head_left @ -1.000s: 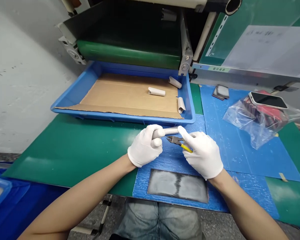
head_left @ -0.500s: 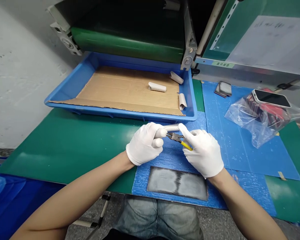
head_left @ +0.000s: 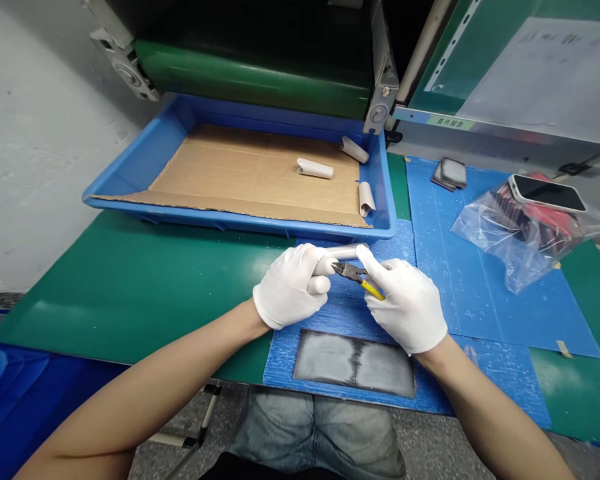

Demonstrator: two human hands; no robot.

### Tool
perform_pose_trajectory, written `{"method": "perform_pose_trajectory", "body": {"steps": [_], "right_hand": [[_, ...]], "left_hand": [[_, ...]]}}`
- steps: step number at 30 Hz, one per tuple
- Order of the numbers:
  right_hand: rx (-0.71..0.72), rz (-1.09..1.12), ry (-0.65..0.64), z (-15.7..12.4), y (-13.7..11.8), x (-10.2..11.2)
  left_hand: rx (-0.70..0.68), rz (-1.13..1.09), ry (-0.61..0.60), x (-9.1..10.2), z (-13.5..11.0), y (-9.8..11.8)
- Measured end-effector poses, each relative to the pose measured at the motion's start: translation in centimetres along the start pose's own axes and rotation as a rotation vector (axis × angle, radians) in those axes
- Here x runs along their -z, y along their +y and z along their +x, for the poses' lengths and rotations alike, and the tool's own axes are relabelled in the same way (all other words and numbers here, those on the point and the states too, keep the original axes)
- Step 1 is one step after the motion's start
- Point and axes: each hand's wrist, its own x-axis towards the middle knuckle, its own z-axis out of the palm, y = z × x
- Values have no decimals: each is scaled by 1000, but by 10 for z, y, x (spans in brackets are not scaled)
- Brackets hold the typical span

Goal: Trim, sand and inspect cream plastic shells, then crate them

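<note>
Both my hands wear white gloves and meet over the blue corrugated mat. My left hand is closed round a pale grey tube, which sticks out to the right of its fingers. My right hand grips small cutters with yellow handles, index finger stretched along them. The cutters' dark jaws sit at the tube, just beside my left thumb. Whether the jaws bite the tube is too small to tell.
A blue tray lined with cardboard holds three similar pale tubes below a green conveyor roller. A plastic bag with a phone on it lies right. A dark grey pad lies at the table edge.
The view has tipped slightly, so the tray sits a little higher in the picture. My hands, the tube and the cutters keep almost the same pose.
</note>
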Motion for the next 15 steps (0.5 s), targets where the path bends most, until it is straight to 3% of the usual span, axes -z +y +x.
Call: {"method": "perform_pose_trajectory", "body": {"steps": [10, 15], "right_hand": [[-76, 100, 107, -8, 3, 4], [40, 29, -3, -2, -4, 5]], "left_hand": [[62, 69, 18, 0, 2, 0], [66, 92, 68, 5, 5, -1]]}}
